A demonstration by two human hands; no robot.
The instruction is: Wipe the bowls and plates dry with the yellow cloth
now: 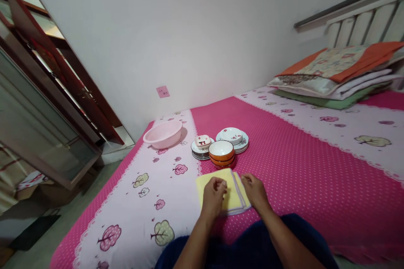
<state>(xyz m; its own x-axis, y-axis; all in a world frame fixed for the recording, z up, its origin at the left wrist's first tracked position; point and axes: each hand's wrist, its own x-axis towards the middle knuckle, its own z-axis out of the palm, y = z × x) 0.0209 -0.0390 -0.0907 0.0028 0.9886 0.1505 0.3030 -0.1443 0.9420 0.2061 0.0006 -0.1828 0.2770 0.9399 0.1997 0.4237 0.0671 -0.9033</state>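
Note:
A folded yellow cloth (217, 183) with a pale grey-purple edge lies flat on the bed in front of me. My left hand (215, 195) is over its middle, fingers curled in and thumb against them, nothing visible in them. At the cloth's right edge is my right hand (255, 190), its fingers also bent together, with no cloth seen between them. Just beyond the cloth stand stacked orange bowls (221, 157) with white insides. Behind them are a stack of dark-rimmed plates (198, 155) topped by small square dishes (203, 141), and a stack of flowered plates (232, 135).
A pink basin (163, 134) sits at the bed's far left. Folded bedding and pillows (341, 69) are piled at the back right beside a radiator (369, 21). The bedspread (284, 151) is pink and white. A pink note (163, 91) is on the wall.

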